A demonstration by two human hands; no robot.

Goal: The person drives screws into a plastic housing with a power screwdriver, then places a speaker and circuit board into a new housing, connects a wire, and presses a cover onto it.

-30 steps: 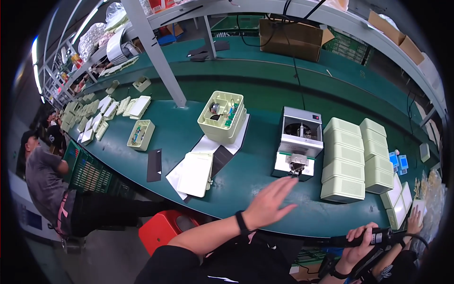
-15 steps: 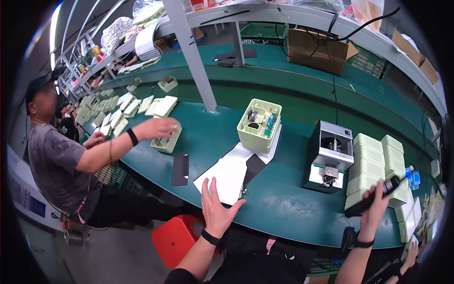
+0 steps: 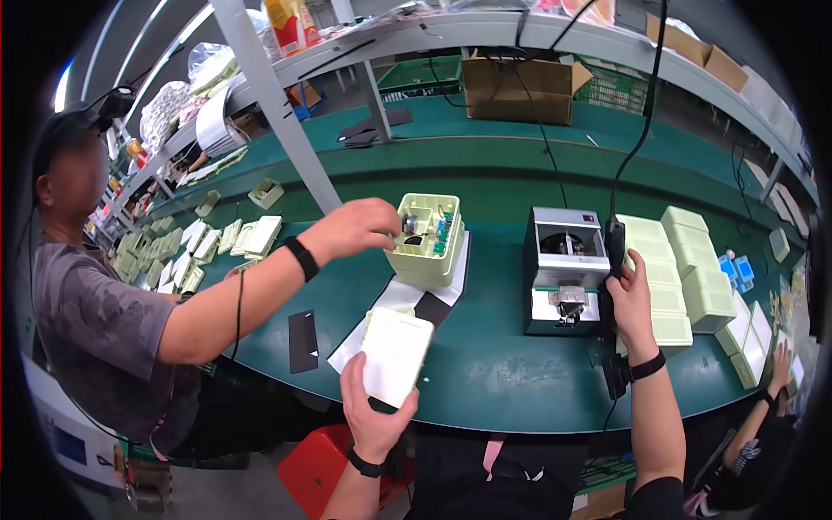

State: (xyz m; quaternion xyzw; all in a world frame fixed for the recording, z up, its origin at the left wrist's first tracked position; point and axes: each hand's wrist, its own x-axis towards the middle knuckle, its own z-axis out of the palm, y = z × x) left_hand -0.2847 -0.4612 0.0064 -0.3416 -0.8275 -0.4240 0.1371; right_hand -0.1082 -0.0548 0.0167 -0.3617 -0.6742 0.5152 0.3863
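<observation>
My left hand (image 3: 376,418) grips the lower end of a pale flat lid (image 3: 400,351), thumb on one side and fingers on the other. A second pale edge shows just behind this lid. In my right hand (image 3: 635,299) is a black electric screwdriver (image 3: 614,251), held upright with its cable running up; its tip is hard to make out. It stands just right of a silver and black screw feeder (image 3: 565,260). Beyond the lid, a pale green open housing (image 3: 429,270) holds a green circuit board and a round dark part.
A co-worker's hand (image 3: 368,227) reaches to the housing from the left. Stacked pale housings (image 3: 698,269) stand right of the feeder. A dark card (image 3: 302,341) lies left on the green table (image 3: 498,381). Another person's hand (image 3: 783,368) is at far right.
My left hand has closed on the lid. My right hand has brought the screwdriver leftward and upright beside the feeder. The co-worker's hand has moved right from another housing to the middle one.
</observation>
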